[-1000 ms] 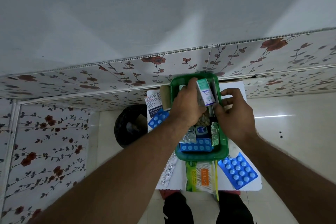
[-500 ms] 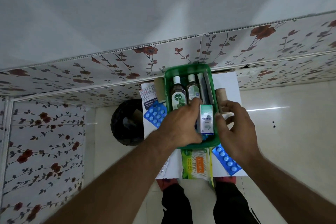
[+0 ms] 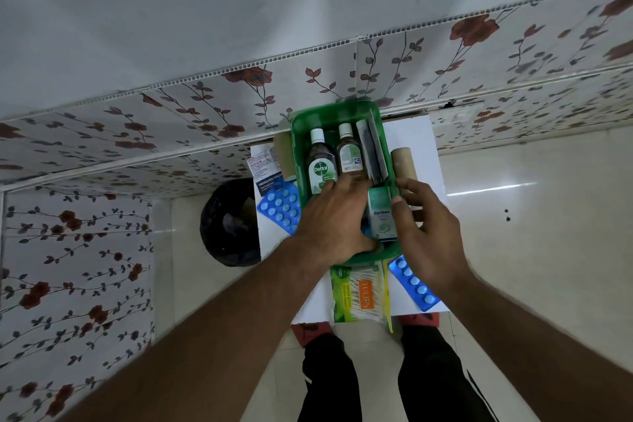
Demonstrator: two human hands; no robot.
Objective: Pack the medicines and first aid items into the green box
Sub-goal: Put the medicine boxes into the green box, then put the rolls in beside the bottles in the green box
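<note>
- Fingers (image 3: 399, 202) of right hand (image 3: 428, 236) pinch right edge of small Optibex carton (image 3: 382, 214); left hand (image 3: 334, 226) presses its left side, fingers curled together.
- Carton sits inside green box (image 3: 301, 127), near-right corner, long axis running near-to-far, parallel to 2 bottles (image 3: 320, 164) farther in.
- Both hands touch it; right sits nearer the free edge.
- Outside on white board (image 3: 414, 134): 2 blue blister strips (image 3: 281, 209), cotton-bud pack (image 3: 358, 291), cardboard roll (image 3: 404, 163).

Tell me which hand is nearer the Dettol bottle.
Left. The left hand has fingertips reaching the Dettol bottle at its lower end; the right hand is further right, beyond the small Optibex carton.
</note>
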